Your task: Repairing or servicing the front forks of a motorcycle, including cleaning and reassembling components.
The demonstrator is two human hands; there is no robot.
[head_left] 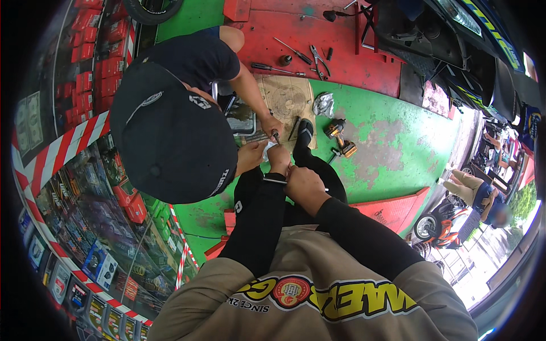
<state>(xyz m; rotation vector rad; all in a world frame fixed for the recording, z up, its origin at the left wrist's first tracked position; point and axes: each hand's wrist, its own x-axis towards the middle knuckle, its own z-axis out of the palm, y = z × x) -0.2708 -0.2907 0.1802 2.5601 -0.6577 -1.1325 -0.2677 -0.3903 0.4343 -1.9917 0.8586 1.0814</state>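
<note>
My left hand (278,159) is closed, with a band at its wrist, and reaches toward a co-worker's hands. What lies inside its fingers is hidden. Right beside it, my right hand (305,184) is curled into a closed grip; a small metallic end shows past its outer side, but the thing itself is mostly covered. Opposite me, a co-worker in a black cap (173,136) leans in. One co-worker's hand (271,125) holds a slim dark metal part, the other (248,157) is by a white cloth or paper (269,149) touching my left hand's fingertips.
An impact driver (339,129) lies on the green floor (375,148) near a crumpled rag (324,104). Pliers (319,61) and screwdrivers lie on a red platform (318,34). Stained cardboard (284,96) and a tray (243,118) sit ahead. A glass display case (114,227) stands left.
</note>
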